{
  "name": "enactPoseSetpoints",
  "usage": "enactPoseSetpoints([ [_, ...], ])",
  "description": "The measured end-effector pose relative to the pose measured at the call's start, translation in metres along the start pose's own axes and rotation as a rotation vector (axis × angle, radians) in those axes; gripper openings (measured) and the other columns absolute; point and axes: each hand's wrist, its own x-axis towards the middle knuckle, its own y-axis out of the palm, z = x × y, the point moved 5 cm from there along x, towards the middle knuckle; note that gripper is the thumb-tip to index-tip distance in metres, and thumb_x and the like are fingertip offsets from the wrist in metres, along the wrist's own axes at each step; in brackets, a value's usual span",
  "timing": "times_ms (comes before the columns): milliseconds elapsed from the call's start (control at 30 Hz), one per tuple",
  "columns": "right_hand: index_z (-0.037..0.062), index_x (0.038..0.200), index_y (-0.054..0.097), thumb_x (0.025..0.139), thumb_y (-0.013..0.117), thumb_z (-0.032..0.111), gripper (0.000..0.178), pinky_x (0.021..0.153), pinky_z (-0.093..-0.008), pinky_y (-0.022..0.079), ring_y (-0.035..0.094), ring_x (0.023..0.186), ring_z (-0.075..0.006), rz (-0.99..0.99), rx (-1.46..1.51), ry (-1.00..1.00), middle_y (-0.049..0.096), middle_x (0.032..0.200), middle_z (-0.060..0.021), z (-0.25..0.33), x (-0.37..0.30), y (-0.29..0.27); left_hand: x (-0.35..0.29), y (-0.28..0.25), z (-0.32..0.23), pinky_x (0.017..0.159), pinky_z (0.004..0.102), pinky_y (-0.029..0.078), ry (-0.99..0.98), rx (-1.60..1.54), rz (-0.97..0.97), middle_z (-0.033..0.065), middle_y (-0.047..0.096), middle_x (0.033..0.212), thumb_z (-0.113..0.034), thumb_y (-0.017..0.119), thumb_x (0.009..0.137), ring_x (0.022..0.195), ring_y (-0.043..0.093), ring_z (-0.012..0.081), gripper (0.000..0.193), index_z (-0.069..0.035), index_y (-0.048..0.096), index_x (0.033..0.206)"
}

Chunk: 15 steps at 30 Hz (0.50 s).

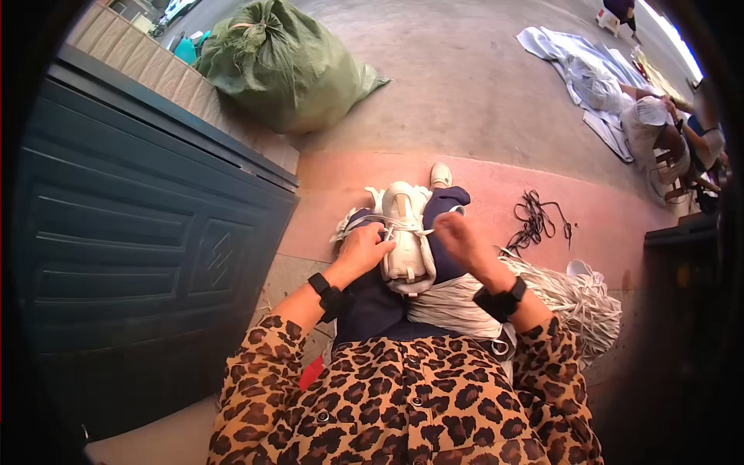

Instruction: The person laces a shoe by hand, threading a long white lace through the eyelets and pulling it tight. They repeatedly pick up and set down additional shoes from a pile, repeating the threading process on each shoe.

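A cream-white shoe (408, 260) lies across my lap, its toe end away from me. A pale shoelace (403, 225) runs over its upper, with loose strands trailing to the left. My left hand (364, 254) is closed at the shoe's left side, thumb and finger pinching the shoelace. To the right of the shoe, my right hand (463, 242) is raised with curled fingers, slightly blurred, and a strand of the lace leads toward it. Over my right thigh hangs a thick bundle of off-white laces (566, 298), spreading out to the right.
Tangled black laces (535, 217) lie on the reddish floor at the right. A dark panelled door (132, 232) stands close on my left. A large green sack (291, 74) sits ahead to the left. At the far right, a person (670, 139) sits beside pale cloth (585, 77).
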Motion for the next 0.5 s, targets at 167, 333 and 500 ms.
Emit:
enactPoseSetpoints([
  [167, 0.003, 0.077, 0.062, 0.077, 0.056, 0.022, 0.02, 0.06, -0.0426, 0.048, 0.061, 0.068, -0.0341, 0.125, -0.367, -0.131, 0.061, 0.069, -0.0183, 0.026, 0.015, 0.063, 0.006, 0.015, 0.001, 0.061, 0.0369, 0.045, 0.152, -0.001, -0.032, 0.0201, 0.058, 0.072, -0.013, 0.055, 0.077, 0.071, 0.06, 0.0308, 0.015, 0.0, 0.057, 0.084],
  [333, 0.002, 0.073, 0.058, 0.074, 0.053, 0.008, 0.008, 0.05, -0.0351, 0.048, 0.062, 0.06, -0.027, 0.105, -0.677, -0.391, 0.06, 0.065, -0.0152, 0.036, 0.021, 0.088, 0.011, 0.009, 0.013, 0.064, 0.0323, 0.046, 0.194, -0.132, 0.009, 0.0145, 0.065, 0.078, -0.012, 0.051, 0.082, 0.07, 0.062, 0.0192, 0.02, -0.002, 0.063, 0.094],
  [500, 0.0002, 0.075, 0.057, 0.076, 0.051, 0.011, 0.012, 0.049, -0.0337, 0.048, 0.061, 0.056, -0.0257, 0.167, -0.808, -0.437, 0.059, 0.062, -0.0152, 0.04, 0.018, 0.091, 0.014, 0.002, 0.012, 0.066, 0.0302, 0.047, 0.085, -0.149, -0.02, 0.0148, 0.064, 0.076, -0.011, 0.054, 0.08, 0.072, 0.062, 0.0183, 0.018, -0.001, 0.063, 0.092],
])
